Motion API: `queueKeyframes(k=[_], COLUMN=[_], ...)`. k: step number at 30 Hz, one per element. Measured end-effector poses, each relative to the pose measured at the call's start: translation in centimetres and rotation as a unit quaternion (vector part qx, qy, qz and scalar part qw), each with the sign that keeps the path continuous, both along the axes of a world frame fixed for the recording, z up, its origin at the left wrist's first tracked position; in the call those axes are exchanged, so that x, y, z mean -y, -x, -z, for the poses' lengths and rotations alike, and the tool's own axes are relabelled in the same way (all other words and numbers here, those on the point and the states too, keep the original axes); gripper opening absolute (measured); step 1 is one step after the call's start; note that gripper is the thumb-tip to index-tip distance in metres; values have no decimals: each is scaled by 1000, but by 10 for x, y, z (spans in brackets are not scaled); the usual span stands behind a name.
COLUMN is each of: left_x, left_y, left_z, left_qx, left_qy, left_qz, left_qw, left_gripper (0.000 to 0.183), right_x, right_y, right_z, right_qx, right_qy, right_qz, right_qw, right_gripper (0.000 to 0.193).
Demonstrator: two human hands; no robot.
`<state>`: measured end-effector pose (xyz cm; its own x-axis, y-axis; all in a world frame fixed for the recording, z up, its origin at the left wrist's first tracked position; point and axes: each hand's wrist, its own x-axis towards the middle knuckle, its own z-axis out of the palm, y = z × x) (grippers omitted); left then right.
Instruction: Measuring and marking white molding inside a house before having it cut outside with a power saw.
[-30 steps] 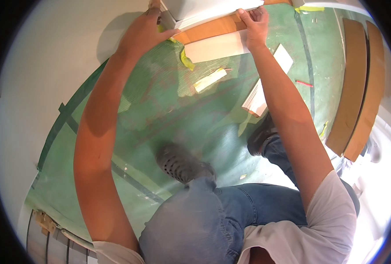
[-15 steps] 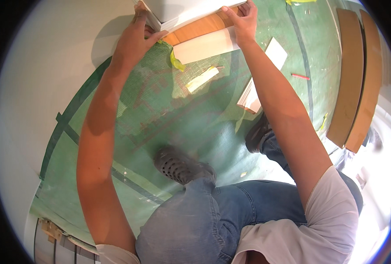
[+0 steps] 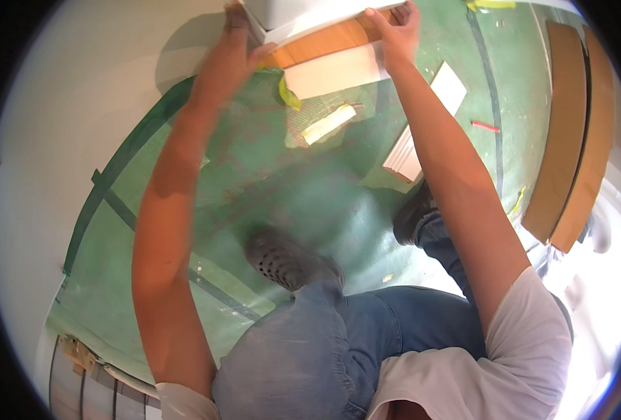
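Observation:
At the top of the view is a white, box-like piece with a moulded edge and a corner toward the left. An orange-brown wooden band runs beneath its front edge. My left hand, smeared by motion, is at that corner, its thumb near the lower edge and its fingers along the left side. At the other end my right hand grips the edge, thumb on the white front and fingers curled round the far side. A flat white board lies just below the wooden band.
Green sheeting with dark tape lines covers the floor. On it lie a white moulding offcut, partly behind my right forearm, a pale yellow strip and a red pencil-like stick. Brown cardboard lengths stand at right; a pale wall is left.
The whole view has shifted slightly, so the piece and floor items appear a little farther right. My left hand has become blurred at the corner. My right hand keeps its grip.

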<state>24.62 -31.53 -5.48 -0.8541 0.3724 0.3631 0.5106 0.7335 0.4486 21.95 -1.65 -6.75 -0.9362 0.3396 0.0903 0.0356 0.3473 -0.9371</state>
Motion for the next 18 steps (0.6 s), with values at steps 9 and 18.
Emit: queueKeyframes(k=[9, 18], left_x=[-12, -14], left_y=[-12, -14], left_z=[-15, -12], left_qx=[244, 223], left_qy=[-13, -7], left_qz=[-79, -50], left_qw=[966, 974], left_gripper=[82, 83], right_x=[-5, 2], right_y=[-5, -8], right_z=[6, -7], right_qx=[-7, 15], right_qy=[70, 74], right_qz=[-1, -11], right_qw=[997, 997], right_gripper=[93, 94])
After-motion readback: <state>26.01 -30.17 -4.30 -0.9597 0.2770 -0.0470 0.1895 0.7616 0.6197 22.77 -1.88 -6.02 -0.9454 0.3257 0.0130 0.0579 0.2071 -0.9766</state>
